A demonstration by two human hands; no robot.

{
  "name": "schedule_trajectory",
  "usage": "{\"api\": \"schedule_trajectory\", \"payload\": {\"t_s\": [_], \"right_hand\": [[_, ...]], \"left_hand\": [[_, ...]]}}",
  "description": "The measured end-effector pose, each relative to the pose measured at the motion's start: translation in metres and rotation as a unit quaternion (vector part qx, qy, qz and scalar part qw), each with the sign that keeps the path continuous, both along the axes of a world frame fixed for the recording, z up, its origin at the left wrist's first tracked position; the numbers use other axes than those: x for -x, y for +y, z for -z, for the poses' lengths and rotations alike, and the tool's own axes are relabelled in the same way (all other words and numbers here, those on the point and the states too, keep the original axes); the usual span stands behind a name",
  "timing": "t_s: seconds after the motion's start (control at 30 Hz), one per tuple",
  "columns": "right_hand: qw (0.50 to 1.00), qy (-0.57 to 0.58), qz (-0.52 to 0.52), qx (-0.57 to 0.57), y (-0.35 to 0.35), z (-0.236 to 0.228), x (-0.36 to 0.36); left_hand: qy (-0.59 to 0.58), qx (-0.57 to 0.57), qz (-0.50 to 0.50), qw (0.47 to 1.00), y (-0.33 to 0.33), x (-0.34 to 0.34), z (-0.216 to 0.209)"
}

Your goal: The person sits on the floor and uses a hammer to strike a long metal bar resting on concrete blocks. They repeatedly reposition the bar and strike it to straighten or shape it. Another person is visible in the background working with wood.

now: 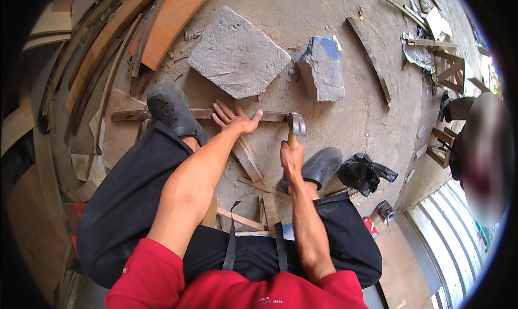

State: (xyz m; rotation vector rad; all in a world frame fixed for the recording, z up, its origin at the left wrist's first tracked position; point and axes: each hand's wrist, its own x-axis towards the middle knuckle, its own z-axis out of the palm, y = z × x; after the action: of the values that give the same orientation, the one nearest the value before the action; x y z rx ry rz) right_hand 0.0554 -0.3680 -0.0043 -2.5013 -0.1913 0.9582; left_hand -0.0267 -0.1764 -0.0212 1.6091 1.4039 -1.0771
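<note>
A long narrow wooden strip [272,116] lies across in front of me, with my left shoe [171,108] over its left part. My left hand [240,121] rests on the strip near its middle, open with fingers spread. My right hand [292,155] is closed round the wooden handle of a claw hammer [297,124]. The metal head is at the strip's right end; whether it touches the wood I cannot tell. Another short piece of wood [247,159] slants toward me from under my left hand.
Beyond the strip sit a pale concrete block [237,53] and a smaller blue-marked block [324,71]. Boards [102,45] crowd the left side. A black plastic bag [364,173] lies beside my right shoe [322,166]. Another person [483,158] is at the far right.
</note>
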Motion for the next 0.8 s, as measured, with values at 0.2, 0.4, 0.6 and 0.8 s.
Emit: {"api": "schedule_trajectory", "payload": {"t_s": [0.2,0.4,0.6,0.8], "right_hand": [[0.985,-0.032,0.122,-0.122,-0.019,0.004,0.008],[0.991,0.087,0.106,0.000,-0.014,-0.012,-0.004],[0.982,-0.069,0.113,-0.137,-0.043,0.033,-0.002],[0.989,0.062,0.122,-0.051,-0.029,-0.016,-0.006]], "left_hand": [[-0.002,0.002,0.006,1.000,-0.002,-0.001,-0.007],[0.004,0.010,0.003,1.000,-0.005,0.007,0.004],[0.011,0.021,0.015,1.000,-0.003,-0.014,-0.008],[0.012,0.000,-0.005,1.000,-0.013,0.013,-0.001]]}}
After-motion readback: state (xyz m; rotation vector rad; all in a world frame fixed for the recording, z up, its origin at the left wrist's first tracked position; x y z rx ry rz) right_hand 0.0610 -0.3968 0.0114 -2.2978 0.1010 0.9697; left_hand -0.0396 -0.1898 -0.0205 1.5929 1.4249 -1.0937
